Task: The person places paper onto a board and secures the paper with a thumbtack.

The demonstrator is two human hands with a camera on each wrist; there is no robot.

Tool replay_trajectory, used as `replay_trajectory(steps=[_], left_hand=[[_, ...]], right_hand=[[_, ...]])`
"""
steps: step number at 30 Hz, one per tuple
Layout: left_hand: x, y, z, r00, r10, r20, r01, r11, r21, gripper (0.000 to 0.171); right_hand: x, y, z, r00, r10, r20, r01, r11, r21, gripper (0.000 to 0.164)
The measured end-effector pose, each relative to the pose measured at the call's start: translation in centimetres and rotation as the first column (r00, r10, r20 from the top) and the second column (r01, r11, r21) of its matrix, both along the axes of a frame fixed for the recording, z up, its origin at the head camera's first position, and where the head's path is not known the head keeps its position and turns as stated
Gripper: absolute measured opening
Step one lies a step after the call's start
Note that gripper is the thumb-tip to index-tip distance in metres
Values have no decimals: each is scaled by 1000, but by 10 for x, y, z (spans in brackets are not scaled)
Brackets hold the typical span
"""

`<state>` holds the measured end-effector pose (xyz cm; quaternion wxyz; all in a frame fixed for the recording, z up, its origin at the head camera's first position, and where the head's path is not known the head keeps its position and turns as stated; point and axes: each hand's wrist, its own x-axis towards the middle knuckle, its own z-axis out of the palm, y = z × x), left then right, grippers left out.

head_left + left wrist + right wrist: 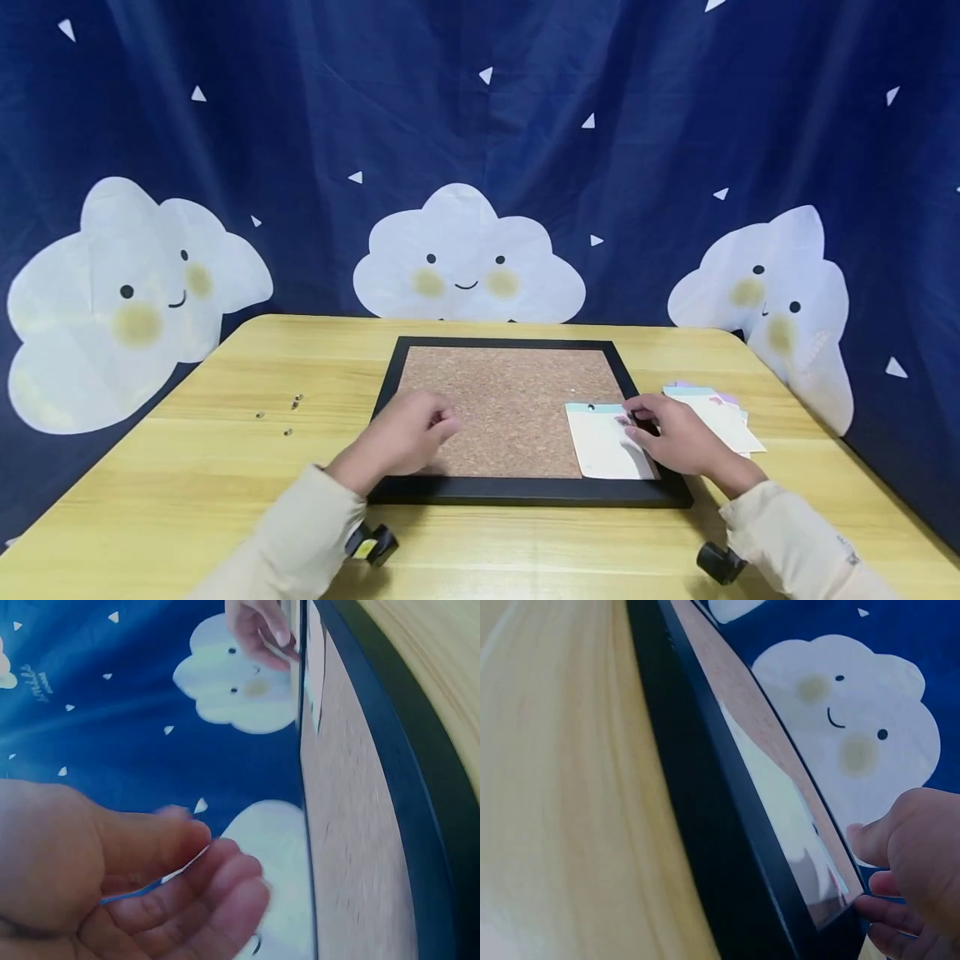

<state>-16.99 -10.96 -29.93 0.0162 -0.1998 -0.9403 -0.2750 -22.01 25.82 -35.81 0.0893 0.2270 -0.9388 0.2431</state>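
Observation:
A cork board (506, 392) in a black frame lies on the table. On its right part is a white note sheet (603, 450) with a teal top strip and a small dark pin (591, 407) near the top left corner. My right hand (675, 433) is over the note's right edge, fingertips close to its upper right corner; in the right wrist view thumb and fingers are apart, beside the frame. Over the board's left part is my left hand (412, 429), fingers curled, thumb near the index finger (176, 814); I cannot tell whether something small is between them.
More note sheets (723, 421) lie stacked on the table to the right of the board. Several small shiny pins (288, 432) are scattered on the table (187, 467) at left. Behind the table hangs a dark blue curtain (420, 108) with smiling clouds.

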Motion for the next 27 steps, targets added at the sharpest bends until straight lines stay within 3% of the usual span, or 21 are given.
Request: replay_trajectory(steps=[3, 8, 14, 19, 27], left_hand=[[14, -17, -1, 999, 31, 23, -30, 999, -36, 5], [34, -39, -6, 984, 21, 179, -1, 994, -110, 32], [48, -54, -16, 956, 45, 291, 8, 984, -176, 39], [56, -61, -24, 945, 73, 320, -15, 983, -181, 46], [58, -64, -28, 948, 34, 315, 25, 983, -182, 45]], right_hand=[[-1, 3, 2, 999, -43, 27, 44, 999, -22, 29], [-3, 12, 1, 993, -112, 27, 112, 993, -28, 33], [-7, 26, -1, 982, -186, -25, 185, 982, -28, 33], [-11, 39, 0, 969, -246, -8, 246, 969, -2, 35], [-16, 62, -3, 946, -313, 88, 308, 949, 67, 44]])
